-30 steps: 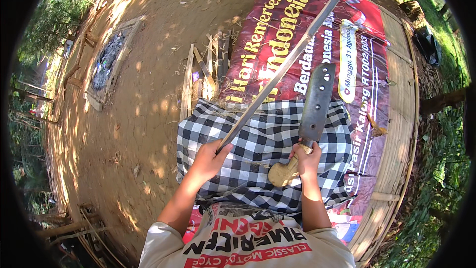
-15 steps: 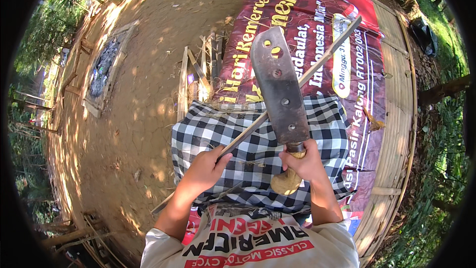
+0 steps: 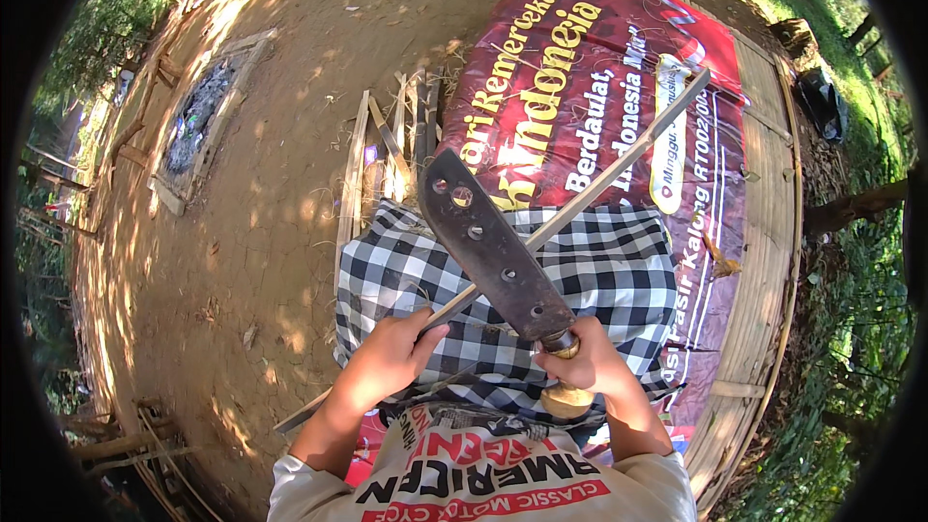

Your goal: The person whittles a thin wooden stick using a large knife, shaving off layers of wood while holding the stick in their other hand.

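Observation:
My left hand (image 3: 389, 353) is closed around a long, thin bamboo strip (image 3: 619, 166), which runs slantwise from beside my left forearm up to the far right. My right hand (image 3: 590, 360) grips the wooden handle of a broad machete (image 3: 488, 246). Its dark blade has a row of holes and points to the far left. The blade crosses over the strip and hides a short part of it; whether they touch, I cannot tell. A black-and-white checkered cloth (image 3: 609, 266) covers my lap beneath both hands.
A dark red printed banner (image 3: 541, 68) lies ahead on a bamboo platform (image 3: 764, 232). Several cut bamboo pieces (image 3: 356, 169) lie left of the banner. An ash pit (image 3: 201, 121) with a raised border is on the dirt ground at left. A black bag (image 3: 822, 101) lies far right.
The machete has swung to the left and come nearer to me, its tip now farther left and lower. The right hand has lowered slightly. The left hand still holds the strip, a little lower.

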The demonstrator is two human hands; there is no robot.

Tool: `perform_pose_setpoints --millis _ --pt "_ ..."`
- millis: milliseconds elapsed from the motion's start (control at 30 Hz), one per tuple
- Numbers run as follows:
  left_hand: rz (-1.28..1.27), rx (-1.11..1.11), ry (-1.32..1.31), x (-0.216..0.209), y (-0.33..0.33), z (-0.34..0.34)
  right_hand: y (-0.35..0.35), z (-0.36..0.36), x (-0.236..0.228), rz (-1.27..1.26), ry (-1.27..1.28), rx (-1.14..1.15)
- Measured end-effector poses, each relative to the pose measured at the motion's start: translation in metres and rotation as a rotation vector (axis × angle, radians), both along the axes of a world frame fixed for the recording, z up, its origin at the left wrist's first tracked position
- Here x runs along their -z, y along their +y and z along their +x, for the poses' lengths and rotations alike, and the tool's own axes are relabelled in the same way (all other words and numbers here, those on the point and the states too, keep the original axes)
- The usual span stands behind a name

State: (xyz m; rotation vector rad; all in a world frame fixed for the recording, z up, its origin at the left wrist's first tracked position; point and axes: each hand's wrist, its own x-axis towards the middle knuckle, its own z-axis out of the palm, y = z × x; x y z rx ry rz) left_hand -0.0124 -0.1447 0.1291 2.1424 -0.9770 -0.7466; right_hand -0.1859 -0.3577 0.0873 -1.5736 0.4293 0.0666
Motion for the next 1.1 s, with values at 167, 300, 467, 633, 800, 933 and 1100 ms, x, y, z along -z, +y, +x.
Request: perform_pose_setpoints --millis 167,300,467,633,800,933,1100 --pt "0.006 -0.008 0.037 -0.013 0.0 0.0 -0.004 0.01 -0.011 0.251 0.052 0.256" --pt "-0.002 0.007 0.0 -0.008 0.008 0.005 0.004 0.009 -0.008 0.182 0.094 0.112" --pt "0.005 0.021 -0.037 -0.009 0.005 0.0 -0.004 0.014 -0.011 0.259 0.035 0.333" --pt "0.037 0.023 -0.134 0.003 0.014 0.001 0.005 0.01 -0.007 0.153 0.103 0.228" --pt "0.014 0.016 -0.087 -0.006 0.004 -0.004 0.0 0.011 -0.002 0.291 0.092 0.306" --pt "0.016 -0.012 -0.102 -0.003 0.002 -0.001 0.01 0.011 0.0 0.277 0.109 0.154" --pt "0.008 -0.018 -0.072 -0.004 0.004 -0.005 -0.003 0.014 0.002 0.356 0.064 0.288"
